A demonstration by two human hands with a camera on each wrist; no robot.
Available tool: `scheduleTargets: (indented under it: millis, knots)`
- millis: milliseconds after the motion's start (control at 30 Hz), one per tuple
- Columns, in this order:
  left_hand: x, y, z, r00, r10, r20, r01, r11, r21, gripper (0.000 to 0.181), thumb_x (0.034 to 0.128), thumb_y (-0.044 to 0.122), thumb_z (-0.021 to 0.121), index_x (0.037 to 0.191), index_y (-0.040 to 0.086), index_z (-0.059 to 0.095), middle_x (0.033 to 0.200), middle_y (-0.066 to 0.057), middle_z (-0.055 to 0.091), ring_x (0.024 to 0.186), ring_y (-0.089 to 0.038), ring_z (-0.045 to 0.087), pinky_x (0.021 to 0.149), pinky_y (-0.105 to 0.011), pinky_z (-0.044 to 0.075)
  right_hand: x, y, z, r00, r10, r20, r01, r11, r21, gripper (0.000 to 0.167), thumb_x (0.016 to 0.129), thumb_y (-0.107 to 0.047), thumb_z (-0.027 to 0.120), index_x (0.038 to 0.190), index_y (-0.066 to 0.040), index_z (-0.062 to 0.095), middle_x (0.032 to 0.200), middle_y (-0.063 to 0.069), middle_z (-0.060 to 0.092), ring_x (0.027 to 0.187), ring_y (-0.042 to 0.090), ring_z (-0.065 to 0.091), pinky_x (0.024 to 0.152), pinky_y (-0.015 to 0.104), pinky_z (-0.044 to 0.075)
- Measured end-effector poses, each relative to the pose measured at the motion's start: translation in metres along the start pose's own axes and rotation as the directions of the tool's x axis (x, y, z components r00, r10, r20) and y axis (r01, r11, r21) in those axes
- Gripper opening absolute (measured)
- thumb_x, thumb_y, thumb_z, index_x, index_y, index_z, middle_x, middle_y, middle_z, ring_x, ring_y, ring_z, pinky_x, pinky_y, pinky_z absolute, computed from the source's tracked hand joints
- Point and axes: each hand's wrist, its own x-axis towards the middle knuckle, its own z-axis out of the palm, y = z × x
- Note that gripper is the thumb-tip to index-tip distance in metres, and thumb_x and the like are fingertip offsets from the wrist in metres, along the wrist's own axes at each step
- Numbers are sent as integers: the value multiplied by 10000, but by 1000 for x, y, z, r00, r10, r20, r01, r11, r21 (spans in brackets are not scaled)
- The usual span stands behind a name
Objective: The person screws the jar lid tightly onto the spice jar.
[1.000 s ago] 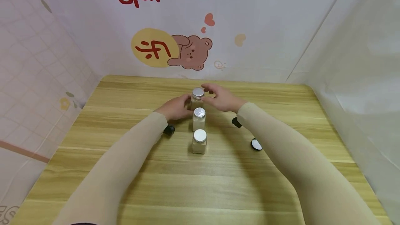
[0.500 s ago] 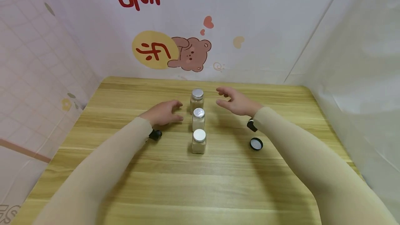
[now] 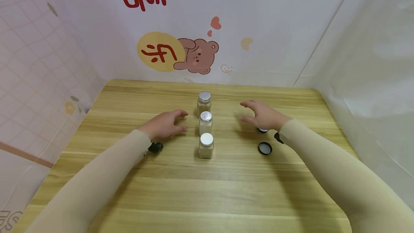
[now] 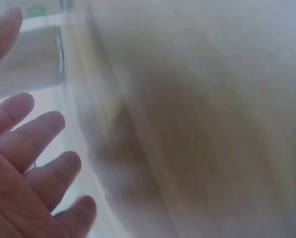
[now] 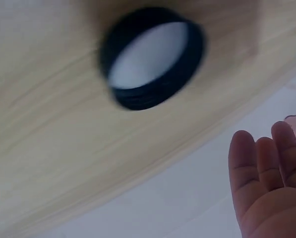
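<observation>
1. Left hand [image 3: 164, 124]: left of centre in the head view, palm side toward the jars; fingers and thumb apart, tips near the jars with a gap between.
2. Right hand [image 3: 263, 114]: right of centre, reaching in from the lower right; fingers and thumb apart, well clear of the jars.
3. Three jars stand upright in a column at the frame's centre: rear jar [image 3: 204, 110] with silver lid, middle jar [image 3: 205, 128] with shiny silver lid, front jar [image 3: 206, 151] with whitish lid. Contents pale. They overlap in the view; cannot tell whether they touch.
4. Black ring-shaped lid [image 3: 265, 148], pale inside, lies right of centre, below the right hand in the frame. Another black-rimmed lid [image 3: 263, 130] shows just under that hand, partly hidden by it.
5. Left wrist view: fingers spread at lower left, thumb at upper left; clear-based jar beside them at the left edge. Cannot tell which of the three.
6. Right wrist view: fingers extended at lower right; one black lid at upper centre, blurred, apart from the hand.
7. Surroundings: wood-grain tabletop [image 3: 207, 193] across the lower frame; white backdrop [image 3: 275, 17] above, printed with a bear [image 3: 200, 58] at upper centre.
</observation>
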Motion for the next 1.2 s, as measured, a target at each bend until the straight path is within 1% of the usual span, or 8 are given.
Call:
scheduleTargets:
  millis: [100,267,367,533,633,833,967,1200]
  knots:
    - [-5,1,2,1000,7,0,-7,1000,-9,664,1008,425,713,1571,173,469,1607,-65,512,1527,-334,427,1249,-558,351,-9,10,3,1000,10,-3,-10,998,-61,665,1056,-364,646,1577,-14,428,1584,256,437,1472,465,412,1192,635,371]
    - [-11,6,6,1000,11,7,-11,1000,-6,684,1021,449,687,1606,203,432,1628,-62,492,1525,-344,431,1243,-569,357,-24,25,8,999,36,-11,-37,994,-99,660,1031,-330,685,1542,23,463,1531,293,467,1421,488,452,1149,642,414]
    - [-14,10,8,1000,12,7,-12,1000,29,701,1023,468,677,1621,219,410,1629,-76,490,1519,-349,440,1236,-573,367,-33,34,11,999,47,-21,-50,991,-120,671,1012,-334,711,1524,34,481,1518,311,482,1420,506,445,1153,646,409]
    - [-15,15,12,999,29,-27,-25,991,129,714,1024,489,665,1625,204,404,1627,-119,483,1515,-385,440,1245,-602,339,-41,47,17,998,29,-49,-37,986,-162,660,1002,-350,726,1482,53,519,1456,313,538,1370,532,477,1136,651,420]
    - [-15,18,14,999,30,-43,-24,989,147,714,1024,504,658,1623,205,409,1624,-118,489,1510,-394,444,1248,-612,327,-44,52,19,998,25,-60,-35,985,-171,655,997,-347,734,1469,58,530,1437,315,552,1345,546,486,1122,661,424]
    - [-12,22,19,998,53,-45,-46,988,146,725,1022,528,650,1619,192,414,1576,-122,546,1458,-369,518,1203,-567,417,-48,57,22,997,37,-60,-48,983,-178,678,964,-333,771,1458,68,538,1440,314,556,1339,545,489,1129,660,415]
    - [-10,24,21,996,72,-47,-64,986,154,728,1023,531,646,1618,182,413,1566,-123,558,1451,-362,528,1202,-556,421,-50,60,24,998,39,-59,-48,984,-171,688,948,-334,794,1446,73,551,1423,305,573,1329,541,492,1123,663,411]
    - [-8,29,23,996,71,-44,-65,990,126,712,1021,509,662,1615,199,422,1554,-121,571,1456,-355,523,1208,-549,416,-52,65,27,997,48,-65,-58,987,-151,633,944,-317,805,1416,47,593,1413,280,586,1325,509,499,1118,645,418]
